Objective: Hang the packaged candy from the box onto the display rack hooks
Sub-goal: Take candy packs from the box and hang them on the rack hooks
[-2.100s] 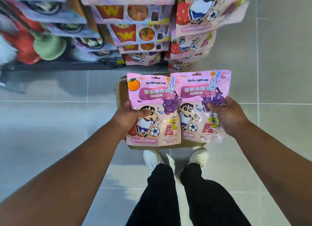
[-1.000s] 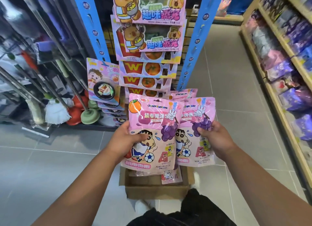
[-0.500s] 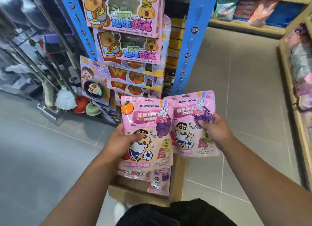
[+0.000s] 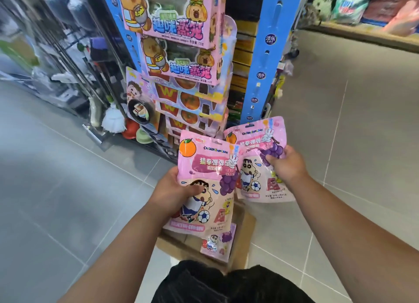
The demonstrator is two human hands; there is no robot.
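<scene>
Neither pack in hand is hung yet. The left hand (image 4: 174, 191) grips the first candy pack (image 4: 204, 184) by its left edge, thumb across the front. The right hand (image 4: 288, 164) pinches the second candy pack (image 4: 254, 166) at its right edge. Both packs are low before the display rack (image 4: 269, 60), above the cardboard box (image 4: 243, 225). A third pack (image 4: 217, 243) remains in the box. No free hook can be made out. Judgement: hanging remains outstanding.

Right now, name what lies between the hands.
Head view: two candy bags. The left hand holds the front bag, overlapping the rear bag in the right hand.
</scene>
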